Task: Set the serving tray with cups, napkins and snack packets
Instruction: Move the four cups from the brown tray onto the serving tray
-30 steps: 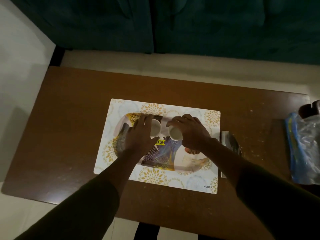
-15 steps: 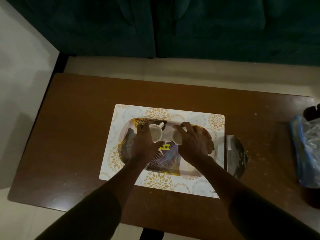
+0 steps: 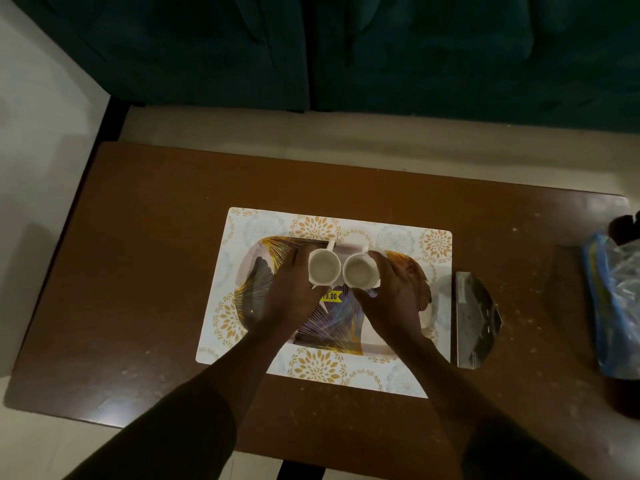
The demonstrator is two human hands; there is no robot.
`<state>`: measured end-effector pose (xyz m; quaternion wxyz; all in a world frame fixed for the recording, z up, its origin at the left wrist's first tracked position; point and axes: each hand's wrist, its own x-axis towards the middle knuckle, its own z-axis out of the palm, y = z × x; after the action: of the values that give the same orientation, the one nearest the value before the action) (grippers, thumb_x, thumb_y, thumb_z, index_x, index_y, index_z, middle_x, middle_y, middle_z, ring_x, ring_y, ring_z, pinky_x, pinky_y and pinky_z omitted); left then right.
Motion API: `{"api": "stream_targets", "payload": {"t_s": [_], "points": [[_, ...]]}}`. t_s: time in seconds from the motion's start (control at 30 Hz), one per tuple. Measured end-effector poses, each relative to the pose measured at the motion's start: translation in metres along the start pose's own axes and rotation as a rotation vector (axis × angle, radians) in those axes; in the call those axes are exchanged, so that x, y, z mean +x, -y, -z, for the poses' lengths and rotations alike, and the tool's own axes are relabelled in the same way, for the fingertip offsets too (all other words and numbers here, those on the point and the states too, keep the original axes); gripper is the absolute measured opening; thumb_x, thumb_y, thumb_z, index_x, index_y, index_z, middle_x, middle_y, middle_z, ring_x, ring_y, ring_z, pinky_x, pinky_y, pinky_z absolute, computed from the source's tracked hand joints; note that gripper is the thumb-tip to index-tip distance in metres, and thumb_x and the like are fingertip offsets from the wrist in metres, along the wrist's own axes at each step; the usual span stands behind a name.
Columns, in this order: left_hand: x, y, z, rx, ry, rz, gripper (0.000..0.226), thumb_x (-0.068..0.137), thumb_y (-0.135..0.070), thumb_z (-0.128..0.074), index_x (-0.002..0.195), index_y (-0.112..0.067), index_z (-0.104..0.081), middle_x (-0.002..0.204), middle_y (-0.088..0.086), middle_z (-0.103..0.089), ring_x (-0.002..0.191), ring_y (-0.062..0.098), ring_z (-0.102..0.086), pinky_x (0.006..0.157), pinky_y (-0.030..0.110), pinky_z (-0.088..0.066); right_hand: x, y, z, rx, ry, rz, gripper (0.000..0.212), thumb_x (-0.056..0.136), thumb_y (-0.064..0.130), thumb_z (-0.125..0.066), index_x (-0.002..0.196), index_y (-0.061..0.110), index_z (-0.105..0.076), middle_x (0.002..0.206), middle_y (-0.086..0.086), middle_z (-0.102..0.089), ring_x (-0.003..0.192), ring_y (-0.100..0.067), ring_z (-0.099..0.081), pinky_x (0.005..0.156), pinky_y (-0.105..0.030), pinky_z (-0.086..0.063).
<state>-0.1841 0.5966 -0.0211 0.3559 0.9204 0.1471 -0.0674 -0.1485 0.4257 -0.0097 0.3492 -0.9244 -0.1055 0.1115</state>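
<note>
An oval serving tray [image 3: 252, 289] with a gold and purple fan pattern and a yellow price sticker [image 3: 330, 296] lies on a floral placemat [image 3: 408, 375]. Two white cups stand upright side by side at the tray's far middle. My left hand [image 3: 287, 292] wraps the left cup [image 3: 323, 266] from its left side. My right hand [image 3: 394, 296] wraps the right cup [image 3: 358, 271] from its right side. The cups almost touch. Both handles point away from me.
The brown table [image 3: 145, 271] carries a shiny silver packet [image 3: 474, 320] just right of the placemat. A clear and blue plastic bag [image 3: 620, 299] lies at the right edge, with a dark object behind it. A dark green sofa [image 3: 311, 46] stands beyond the table.
Both cups have come upright, so their open mouths now face the camera, and they sit closer together. The view has shifted so the table sits lower in the frame.
</note>
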Motion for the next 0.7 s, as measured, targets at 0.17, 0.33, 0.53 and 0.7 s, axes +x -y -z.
{"api": "stream_targets", "payload": {"t_s": [0.17,0.33,0.53,0.7], "points": [[0.005,-0.006,-0.003,-0.012,-0.039,-0.019,0.072,0.070,-0.025,-0.085,0.133,-0.012,-0.052,0.128,0.008,-0.057,0.115,0.023,-0.055,0.084,0.026,-0.041,0.004,-0.002,0.001,0.010,0.009,0.031,0.061,0.074,0.025,-0.080,0.127,0.007,-0.057,0.122,-0.007,-0.066,0.112,-0.020,-0.060,0.092,-0.042,-0.051],[0.009,-0.007,-0.004,-0.019,-0.028,0.010,0.075,0.067,-0.025,-0.087,0.132,-0.013,-0.051,0.131,0.008,-0.055,0.116,0.024,-0.055,0.086,0.028,-0.043,0.005,-0.005,0.000,-0.015,0.007,0.062,0.062,0.075,0.020,-0.079,0.129,0.006,-0.055,0.122,-0.010,-0.066,0.109,-0.023,-0.061,0.086,-0.043,-0.056],[0.010,-0.004,-0.007,-0.022,-0.034,0.014,0.076,0.067,-0.025,-0.087,0.133,-0.013,-0.051,0.132,0.009,-0.053,0.116,0.024,-0.053,0.085,0.025,-0.040,0.007,-0.007,-0.002,-0.007,-0.015,0.043,0.061,0.076,0.025,-0.078,0.130,0.008,-0.055,0.124,-0.008,-0.066,0.111,-0.023,-0.061,0.086,-0.044,-0.055],[0.011,-0.003,-0.009,-0.009,-0.031,0.017,0.077,0.068,-0.024,-0.087,0.134,-0.013,-0.049,0.134,0.010,-0.052,0.119,0.023,-0.052,0.086,0.025,-0.039,0.008,-0.008,-0.003,-0.002,-0.022,0.035,0.062,0.075,0.023,-0.077,0.131,0.008,-0.054,0.124,-0.009,-0.065,0.110,-0.023,-0.061,0.086,-0.044,-0.055]]}}
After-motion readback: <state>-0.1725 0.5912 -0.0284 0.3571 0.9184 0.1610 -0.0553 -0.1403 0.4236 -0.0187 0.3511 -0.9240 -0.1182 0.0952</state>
